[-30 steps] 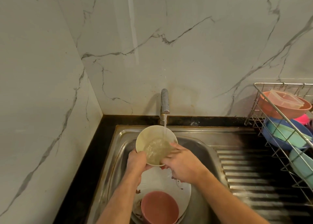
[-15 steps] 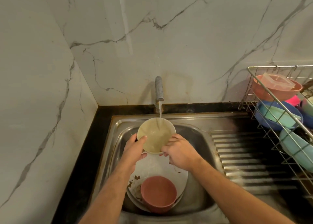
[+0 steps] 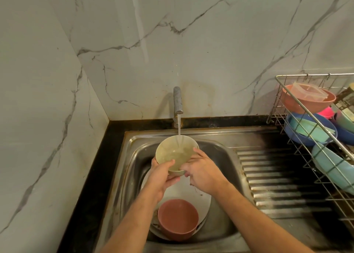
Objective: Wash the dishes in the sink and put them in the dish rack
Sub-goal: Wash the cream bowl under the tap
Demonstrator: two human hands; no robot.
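— Sink [image 3: 220, 157] has a plate [image 3: 206, 204] and a pink bowl [image 3: 177, 218] in it?
— Yes. Both hands hold the cream bowl [image 3: 170, 151] under the tap [image 3: 177, 101]: left hand [image 3: 162, 176], right hand [image 3: 203, 170]. Rack [image 3: 306, 130] sits right.

White veined marble walls [image 3: 210, 42], black countertop [image 3: 92, 176]

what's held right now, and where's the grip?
The cream bowl, under the tap's stream. Left hand holds its near rim and underside; right hand grips the right rim.
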